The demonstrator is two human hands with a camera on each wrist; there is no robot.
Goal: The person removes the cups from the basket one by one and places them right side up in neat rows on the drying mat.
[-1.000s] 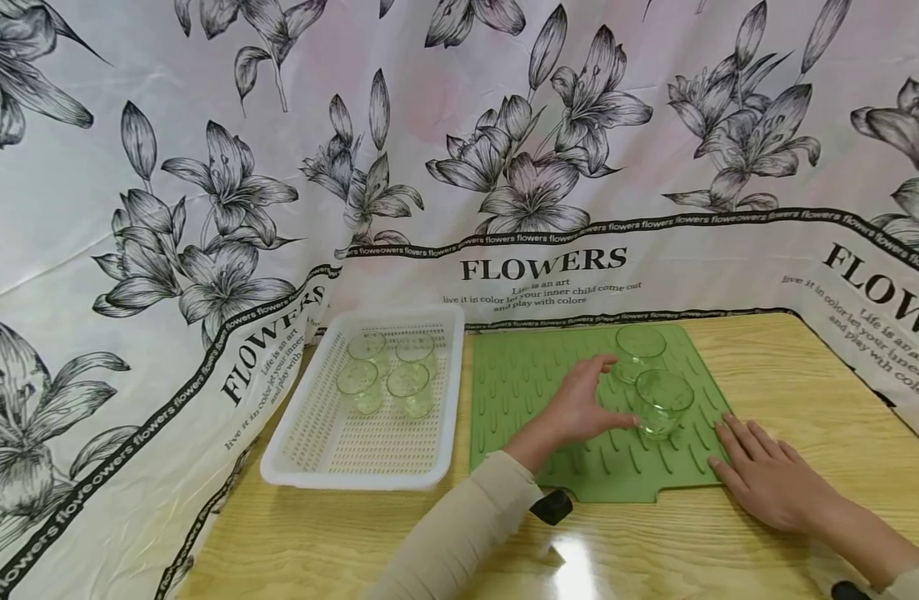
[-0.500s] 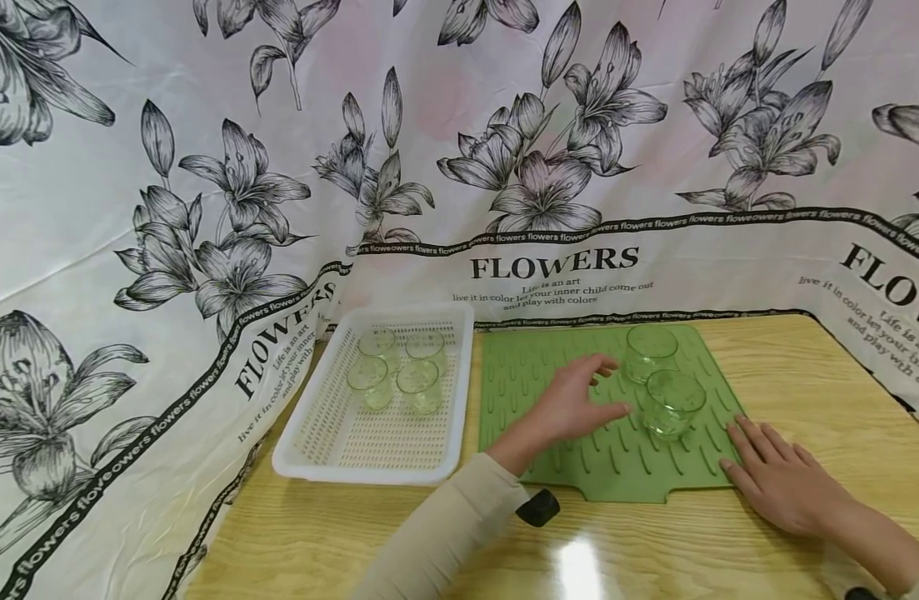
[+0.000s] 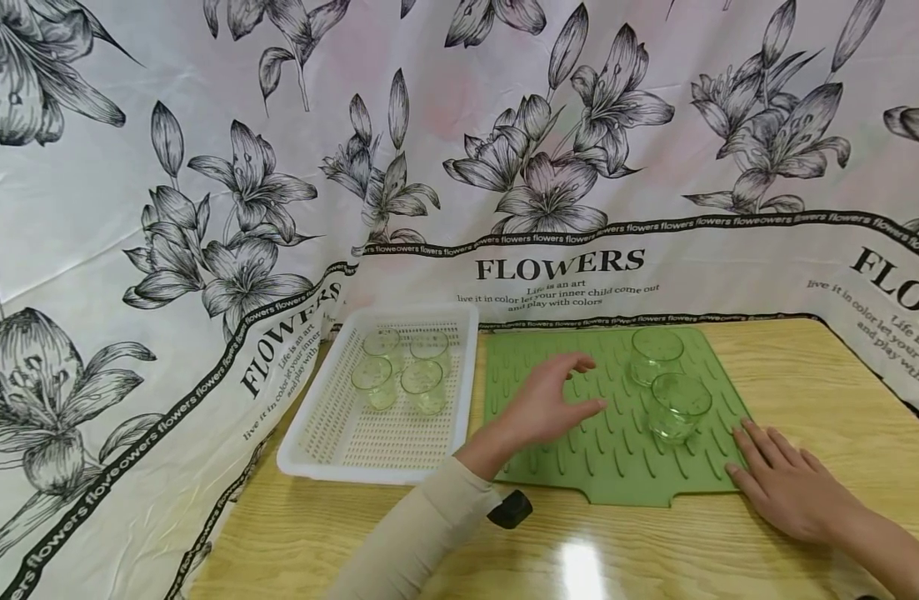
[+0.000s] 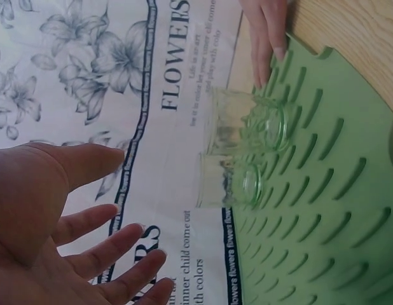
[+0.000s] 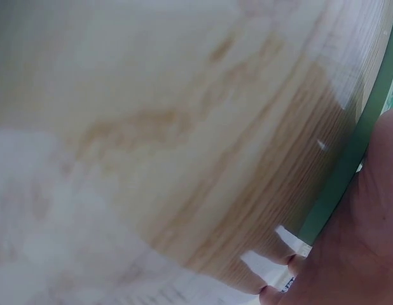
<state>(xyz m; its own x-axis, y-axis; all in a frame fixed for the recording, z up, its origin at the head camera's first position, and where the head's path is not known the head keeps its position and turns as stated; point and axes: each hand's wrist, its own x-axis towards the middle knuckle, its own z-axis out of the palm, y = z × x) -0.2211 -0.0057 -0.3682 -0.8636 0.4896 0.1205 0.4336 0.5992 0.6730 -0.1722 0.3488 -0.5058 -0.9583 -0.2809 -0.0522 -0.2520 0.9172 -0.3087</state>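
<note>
Two clear green-tinted glasses stand upright on the green ridged mat (image 3: 549, 450), the nearer glass (image 3: 678, 408) just in front of the farther glass (image 3: 656, 357). My left hand (image 3: 545, 404) hovers over the mat to their left, thumb and fingers spread and holding nothing. In the left wrist view a gap shows between that hand (image 4: 75, 222) and both glasses. My right hand (image 3: 792, 487) lies flat with its fingertips at the mat's right edge. The right wrist view catches only part of the right hand (image 5: 355, 235) beside the mat's edge (image 5: 349, 171).
Left of the mat sits a white perforated basket (image 3: 380, 477) holding several similar glasses (image 3: 423, 387) at its far end. A flower-printed cloth (image 3: 399, 275) rises behind and to the left of the wooden table (image 3: 654, 550).
My left hand has drawn back leftward, away from the two glasses, which stay on the mat. The right hand keeps its place at the mat's edge. The head view has shifted slightly.
</note>
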